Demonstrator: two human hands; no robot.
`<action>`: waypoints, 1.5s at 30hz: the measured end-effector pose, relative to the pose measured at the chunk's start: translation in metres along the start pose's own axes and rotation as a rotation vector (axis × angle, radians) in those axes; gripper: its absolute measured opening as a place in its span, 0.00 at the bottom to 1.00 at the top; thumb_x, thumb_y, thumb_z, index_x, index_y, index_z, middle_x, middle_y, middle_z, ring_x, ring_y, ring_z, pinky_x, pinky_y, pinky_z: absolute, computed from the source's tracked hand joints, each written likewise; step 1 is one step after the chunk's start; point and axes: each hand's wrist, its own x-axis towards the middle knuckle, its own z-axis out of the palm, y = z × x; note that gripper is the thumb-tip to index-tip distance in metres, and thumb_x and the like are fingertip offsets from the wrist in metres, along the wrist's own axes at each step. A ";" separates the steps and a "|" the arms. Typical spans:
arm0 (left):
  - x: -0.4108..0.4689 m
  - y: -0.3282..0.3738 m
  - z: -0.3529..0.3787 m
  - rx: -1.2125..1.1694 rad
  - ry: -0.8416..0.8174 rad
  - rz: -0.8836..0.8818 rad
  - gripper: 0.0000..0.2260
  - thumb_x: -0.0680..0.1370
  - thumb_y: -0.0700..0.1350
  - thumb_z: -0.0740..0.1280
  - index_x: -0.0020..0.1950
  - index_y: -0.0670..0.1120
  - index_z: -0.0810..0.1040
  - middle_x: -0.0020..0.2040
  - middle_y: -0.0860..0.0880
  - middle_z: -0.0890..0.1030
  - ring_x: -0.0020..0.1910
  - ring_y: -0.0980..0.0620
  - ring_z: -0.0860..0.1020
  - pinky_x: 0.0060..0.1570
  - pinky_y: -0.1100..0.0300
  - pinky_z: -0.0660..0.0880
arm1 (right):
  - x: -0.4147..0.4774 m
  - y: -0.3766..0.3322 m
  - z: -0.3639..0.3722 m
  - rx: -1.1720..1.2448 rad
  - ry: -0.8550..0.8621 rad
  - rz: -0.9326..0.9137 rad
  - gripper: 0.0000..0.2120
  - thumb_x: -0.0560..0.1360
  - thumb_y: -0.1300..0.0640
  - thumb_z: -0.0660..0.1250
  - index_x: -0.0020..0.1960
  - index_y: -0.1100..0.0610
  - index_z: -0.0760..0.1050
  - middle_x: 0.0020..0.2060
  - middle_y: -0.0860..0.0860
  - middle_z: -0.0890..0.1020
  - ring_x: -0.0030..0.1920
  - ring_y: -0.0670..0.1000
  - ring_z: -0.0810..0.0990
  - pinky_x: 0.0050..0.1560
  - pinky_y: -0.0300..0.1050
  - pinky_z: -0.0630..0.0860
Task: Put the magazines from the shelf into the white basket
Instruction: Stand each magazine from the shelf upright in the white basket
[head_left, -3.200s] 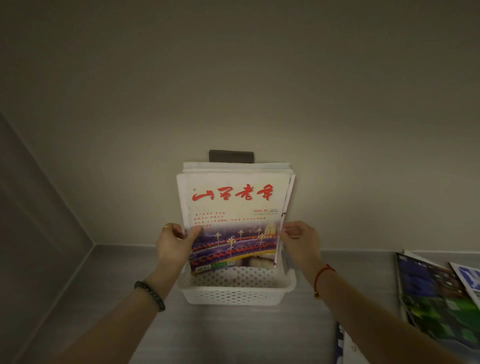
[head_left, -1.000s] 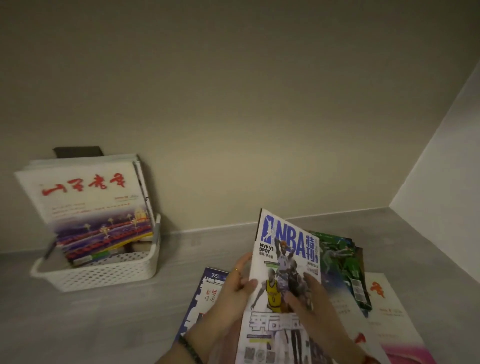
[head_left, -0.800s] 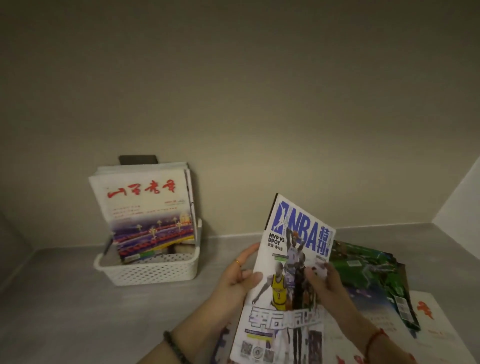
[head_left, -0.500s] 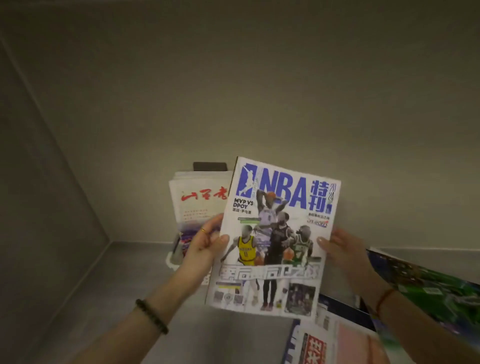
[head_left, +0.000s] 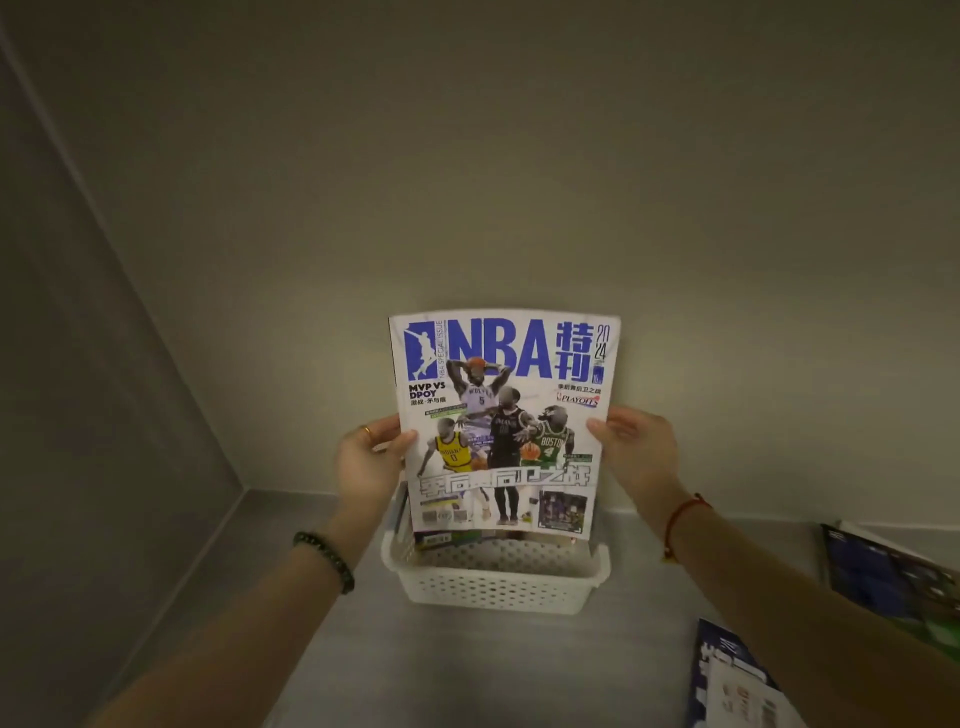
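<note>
An NBA magazine (head_left: 506, 415) with a blue title and basketball players on its cover stands upright, its lower edge inside the white perforated basket (head_left: 498, 584) against the back wall. My left hand (head_left: 371, 462) grips its left edge and my right hand (head_left: 636, 449) grips its right edge. The magazines standing in the basket behind it are hidden, except a sliver of one cover (head_left: 447, 539) at the bottom left.
More magazines lie flat on the grey shelf at the right: a dark blue and green one (head_left: 893, 577) and a blue and white one (head_left: 737, 680). The left side wall (head_left: 104, 441) meets the back wall close to the basket.
Both hands carried the NBA magazine from the pile at the right over to the basket and turned it upright, lowering its bottom edge into the basket in front of the red-titled magazine.
</note>
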 end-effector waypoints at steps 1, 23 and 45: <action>0.003 -0.007 0.000 0.005 0.007 -0.023 0.13 0.73 0.35 0.67 0.58 0.36 0.77 0.55 0.39 0.81 0.49 0.40 0.80 0.50 0.47 0.78 | 0.001 0.008 0.005 -0.011 0.000 0.017 0.06 0.71 0.66 0.67 0.47 0.65 0.81 0.35 0.50 0.81 0.29 0.37 0.77 0.26 0.22 0.71; -0.048 -0.049 0.020 0.081 0.058 -0.030 0.11 0.71 0.39 0.71 0.34 0.48 0.71 0.37 0.49 0.75 0.36 0.49 0.76 0.25 0.65 0.77 | -0.047 0.075 -0.058 -0.398 -0.154 0.041 0.10 0.71 0.68 0.64 0.48 0.61 0.82 0.45 0.55 0.84 0.39 0.46 0.78 0.39 0.24 0.68; -0.304 -0.103 0.241 0.121 -0.643 -0.367 0.05 0.74 0.40 0.67 0.46 0.49 0.74 0.45 0.49 0.78 0.40 0.46 0.79 0.37 0.59 0.77 | -0.195 0.217 -0.266 -1.112 -0.390 0.544 0.41 0.75 0.38 0.50 0.72 0.62 0.33 0.74 0.64 0.39 0.73 0.66 0.40 0.72 0.66 0.46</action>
